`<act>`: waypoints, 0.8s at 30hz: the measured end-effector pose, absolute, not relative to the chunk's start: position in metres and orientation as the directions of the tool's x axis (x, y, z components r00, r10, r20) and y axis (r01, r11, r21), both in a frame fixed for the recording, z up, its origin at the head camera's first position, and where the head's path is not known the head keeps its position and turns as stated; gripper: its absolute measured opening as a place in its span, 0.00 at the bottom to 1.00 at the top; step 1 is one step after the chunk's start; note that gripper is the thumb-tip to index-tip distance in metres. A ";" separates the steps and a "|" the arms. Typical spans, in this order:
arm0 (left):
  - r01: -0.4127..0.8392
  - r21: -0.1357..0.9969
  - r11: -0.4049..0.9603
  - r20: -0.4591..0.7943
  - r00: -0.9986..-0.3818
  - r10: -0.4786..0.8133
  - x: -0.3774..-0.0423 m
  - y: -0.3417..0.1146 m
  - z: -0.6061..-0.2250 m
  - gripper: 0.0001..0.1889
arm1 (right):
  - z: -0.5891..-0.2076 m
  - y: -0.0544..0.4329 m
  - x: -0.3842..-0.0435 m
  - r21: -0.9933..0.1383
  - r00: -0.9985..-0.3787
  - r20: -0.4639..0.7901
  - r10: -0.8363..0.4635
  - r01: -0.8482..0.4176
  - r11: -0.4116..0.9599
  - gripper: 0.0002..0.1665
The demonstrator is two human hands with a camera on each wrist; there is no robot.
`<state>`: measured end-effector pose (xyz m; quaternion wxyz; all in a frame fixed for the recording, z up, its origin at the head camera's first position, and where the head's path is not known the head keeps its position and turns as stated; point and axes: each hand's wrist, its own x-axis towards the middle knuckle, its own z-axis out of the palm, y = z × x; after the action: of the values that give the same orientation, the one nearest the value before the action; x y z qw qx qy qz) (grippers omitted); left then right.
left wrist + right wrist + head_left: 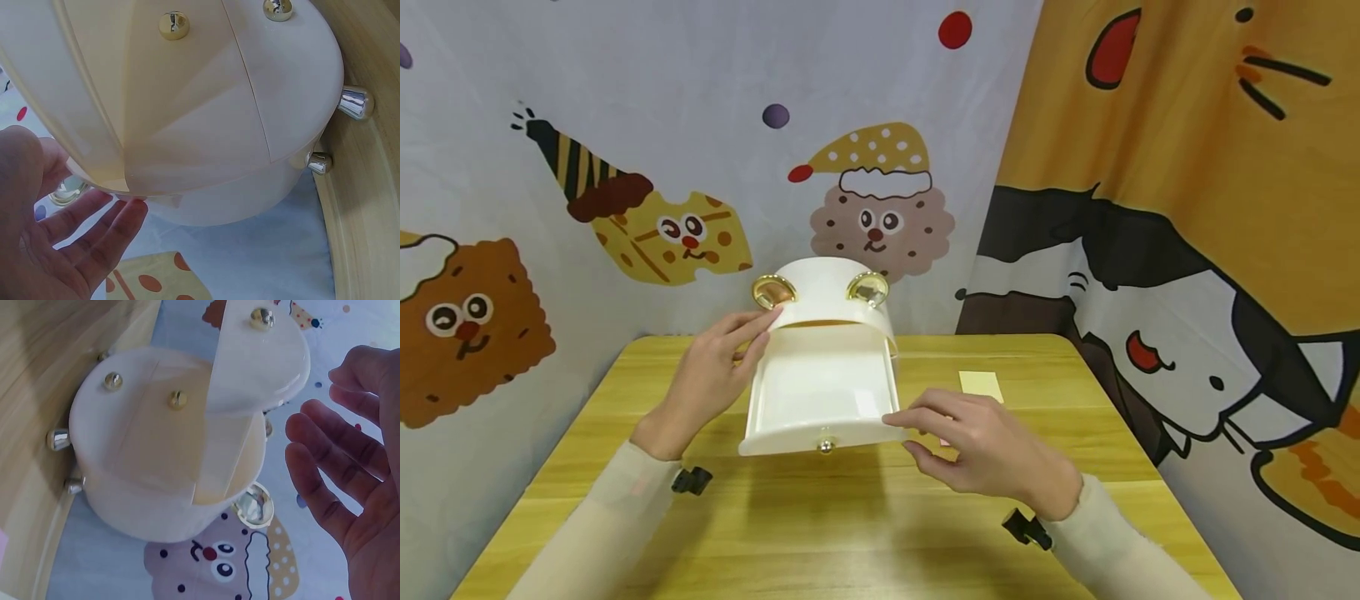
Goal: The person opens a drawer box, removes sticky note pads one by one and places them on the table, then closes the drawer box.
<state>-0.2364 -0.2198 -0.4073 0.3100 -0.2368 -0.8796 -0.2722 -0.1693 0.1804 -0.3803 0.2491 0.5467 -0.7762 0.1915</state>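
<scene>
A white rounded drawer box [822,273] with two gold-rimmed round ornaments on top stands on the table. Its top drawer [823,371] is pulled out toward me, showing a bare white inside and a gold knob [826,447] on its front. My left hand [707,367] is at the box's left side, its fairly straight fingertips resting against the wall near the front rim. At the drawer's right front corner are the fingertips of my right hand [981,442], its fingers loosely bent and gripping nothing. Below the top drawer, a lower front [150,431] with gold knobs shows in the right wrist view.
A yellow sticky note [981,384] lies on the wooden table [850,533] right of the box, and a pink piece peeks out beside my right hand. Small gold feet [356,102] raise the box. Behind the table hangs a cartoon-printed cloth [700,83].
</scene>
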 end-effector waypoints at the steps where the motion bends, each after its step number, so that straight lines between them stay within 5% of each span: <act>1: 0.583 0.332 0.741 0.673 -0.697 0.247 -0.236 -0.220 -0.407 0.25 | -0.380 0.179 -0.168 -0.025 -0.272 0.596 -0.756 -0.947 0.321 0.26; 24: 0.568 0.351 0.744 0.650 -0.720 0.243 -0.234 -0.219 -0.403 0.25 | -0.393 0.141 -0.158 -0.048 -0.214 0.570 -0.794 -0.973 0.228 0.33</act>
<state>-0.2339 -0.2191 -0.4035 0.2962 -0.2288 -0.8857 -0.2746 -0.1581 0.1411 -0.3930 0.2197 0.5871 -0.7520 0.2037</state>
